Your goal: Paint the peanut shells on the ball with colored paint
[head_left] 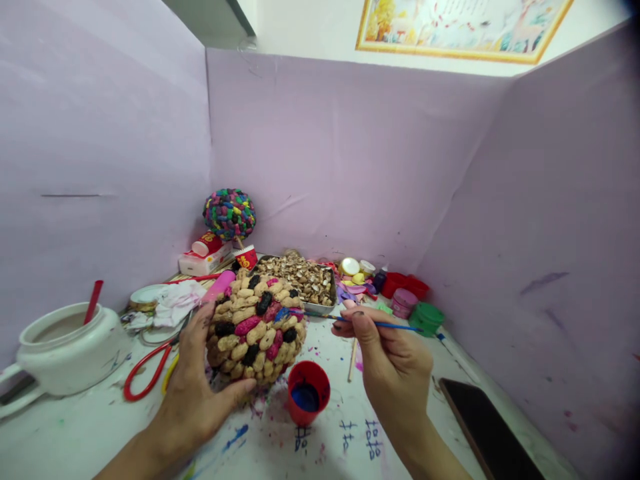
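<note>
A ball covered in peanut shells (258,328), some painted black and magenta, rests on the table in front of me. My left hand (195,377) is wrapped against its left and lower side, steadying it. Pinched in my right hand (393,360) is a thin blue paintbrush (395,325), its tip pointing left and touching a shell with fresh blue paint. Just below the ball stands a red cup (309,393) with dark blue paint inside.
Red-handled scissors (145,373) and a white pot (73,350) lie left. Behind are a tray of shells (327,293), a finished multicoloured ball (229,213) and a tissue pack (203,260). Paint tubs, including a green one (429,319), and a phone (487,427) are right. Lilac panels (325,147) enclose the table.
</note>
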Demonstrator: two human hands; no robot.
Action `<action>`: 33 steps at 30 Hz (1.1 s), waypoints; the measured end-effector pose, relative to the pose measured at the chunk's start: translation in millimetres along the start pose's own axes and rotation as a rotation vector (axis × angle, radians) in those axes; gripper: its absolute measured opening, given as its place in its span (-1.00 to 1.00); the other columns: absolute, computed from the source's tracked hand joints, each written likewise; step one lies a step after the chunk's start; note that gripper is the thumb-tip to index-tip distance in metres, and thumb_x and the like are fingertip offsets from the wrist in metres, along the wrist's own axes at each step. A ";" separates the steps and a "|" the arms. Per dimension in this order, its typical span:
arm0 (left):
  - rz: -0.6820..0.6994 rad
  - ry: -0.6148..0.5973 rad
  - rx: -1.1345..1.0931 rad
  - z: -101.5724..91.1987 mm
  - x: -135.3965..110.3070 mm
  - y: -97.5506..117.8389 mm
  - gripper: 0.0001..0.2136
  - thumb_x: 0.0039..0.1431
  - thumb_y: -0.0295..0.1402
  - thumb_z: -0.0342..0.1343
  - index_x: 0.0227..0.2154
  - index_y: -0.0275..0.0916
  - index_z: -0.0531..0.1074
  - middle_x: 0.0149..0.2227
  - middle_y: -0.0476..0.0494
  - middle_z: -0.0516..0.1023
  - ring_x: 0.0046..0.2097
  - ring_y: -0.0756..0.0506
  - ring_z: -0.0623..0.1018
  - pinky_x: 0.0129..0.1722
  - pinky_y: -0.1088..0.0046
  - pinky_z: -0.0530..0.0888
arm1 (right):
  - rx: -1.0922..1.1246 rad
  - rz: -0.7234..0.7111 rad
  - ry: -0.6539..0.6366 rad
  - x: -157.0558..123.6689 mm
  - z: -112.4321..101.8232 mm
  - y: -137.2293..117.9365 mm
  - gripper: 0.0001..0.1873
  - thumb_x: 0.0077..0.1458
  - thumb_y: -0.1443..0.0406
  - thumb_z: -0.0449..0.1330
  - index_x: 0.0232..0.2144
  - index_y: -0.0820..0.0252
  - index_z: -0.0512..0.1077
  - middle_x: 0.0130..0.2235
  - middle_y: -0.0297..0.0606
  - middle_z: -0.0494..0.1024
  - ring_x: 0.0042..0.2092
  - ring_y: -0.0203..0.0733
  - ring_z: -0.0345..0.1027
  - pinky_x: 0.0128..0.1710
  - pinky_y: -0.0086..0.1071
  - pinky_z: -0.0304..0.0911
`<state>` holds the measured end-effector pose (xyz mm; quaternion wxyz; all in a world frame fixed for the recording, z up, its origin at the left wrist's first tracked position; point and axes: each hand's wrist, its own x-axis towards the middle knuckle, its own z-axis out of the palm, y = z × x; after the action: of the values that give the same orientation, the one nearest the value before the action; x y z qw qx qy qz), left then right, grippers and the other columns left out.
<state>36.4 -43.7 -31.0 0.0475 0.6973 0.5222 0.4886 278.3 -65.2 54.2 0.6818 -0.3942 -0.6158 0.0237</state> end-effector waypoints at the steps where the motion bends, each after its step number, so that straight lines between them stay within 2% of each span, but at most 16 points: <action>1: 0.001 0.001 -0.001 0.3 -0.2 -0.1 -0.01 -0.06 -0.15 0.31 0.36 -0.07 -0.15 0.33 -0.39 0.09 0.31 -0.51 0.18 0.18 -0.29 0.23 | 0.013 0.001 -0.014 -1.2 0.2 -0.4 -0.80 0.18 0.38 0.18 -0.44 0.10 0.56 -0.47 -0.44 0.64 -0.47 -0.34 0.55 -0.43 -0.55 0.45; 5: 0.009 0.001 -0.009 0.2 -0.3 -0.2 -0.01 -0.07 -0.15 0.32 0.36 -0.07 -0.15 0.33 -0.38 0.10 0.31 -0.52 0.18 0.19 -0.28 0.22 | 0.063 0.003 -0.068 -5.8 1.8 -3.3 -0.79 0.20 0.40 0.17 -0.37 0.06 0.57 -0.44 -0.47 0.63 -0.46 -0.38 0.55 -0.41 -0.57 0.44; 12: 0.013 -0.001 -0.014 -1.6 0.7 1.6 0.01 -0.10 -0.14 0.33 0.36 -0.08 -0.15 0.32 -0.41 0.10 0.31 -0.53 0.19 0.18 -0.31 0.21 | 0.087 -0.020 -0.118 -9.5 2.9 -9.7 -0.83 0.18 0.42 0.16 -0.36 0.14 0.54 -0.43 -0.39 0.64 -0.46 -0.32 0.55 -0.44 -0.53 0.46; 16: 0.008 -0.041 0.008 -2.0 0.0 5.4 -0.02 -0.03 -0.21 0.29 0.36 -0.05 -0.20 0.33 -0.40 0.06 0.32 -0.53 0.15 0.19 -0.33 0.18 | 0.045 -0.011 -0.107 -9.4 1.3 -8.2 -0.84 0.19 0.41 0.16 -0.35 0.14 0.54 -0.41 -0.36 0.64 -0.44 -0.30 0.56 -0.41 -0.50 0.47; 20: 0.021 -0.051 0.009 -2.4 -0.7 7.8 -0.03 -0.01 -0.24 0.28 0.36 0.02 -0.24 0.34 -0.36 0.02 0.32 -0.53 0.13 0.17 -0.36 0.19 | -0.011 -0.061 -0.097 -7.4 -1.4 -6.3 -0.84 0.18 0.40 0.17 -0.34 0.13 0.55 -0.38 -0.36 0.65 -0.44 -0.30 0.56 -0.34 -0.46 0.48; 25: 0.083 -0.034 0.004 -2.9 -0.4 9.4 -0.04 0.01 -0.28 0.27 0.36 -0.02 -0.24 0.35 -0.41 0.02 0.33 -0.53 0.13 0.17 -0.33 0.22 | -0.064 -0.075 -0.111 -0.6 -3.4 -10.4 -0.84 0.18 0.38 0.18 -0.36 0.11 0.56 -0.43 -0.39 0.66 -0.44 -0.31 0.57 -0.40 -0.53 0.46; 29: 0.122 0.004 -0.011 -1.6 -1.5 12.9 -0.04 -0.03 -0.36 0.26 0.35 0.00 -0.21 0.35 -0.36 0.05 0.33 -0.50 0.13 0.21 -0.29 0.20 | -0.130 -0.067 -0.103 3.6 -3.3 -12.5 -0.84 0.18 0.34 0.19 -0.39 0.11 0.57 -0.46 -0.39 0.66 -0.47 -0.31 0.57 -0.44 -0.56 0.45; 33: 0.112 0.021 -0.036 0.6 -3.1 14.9 -0.01 -0.11 -0.42 0.27 0.34 0.00 -0.17 0.36 -0.34 0.04 0.34 -0.52 0.12 0.22 -0.29 0.19 | -0.190 -0.072 -0.079 5.1 -3.0 -7.2 -0.82 0.18 0.26 0.20 -0.41 0.13 0.59 -0.48 -0.34 0.67 -0.50 -0.24 0.57 -0.43 -0.50 0.46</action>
<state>47.1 -52.6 -24.7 0.0273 0.7195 0.4737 0.5071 278.8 -69.1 62.7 0.6168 -0.4333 -0.6557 -0.0438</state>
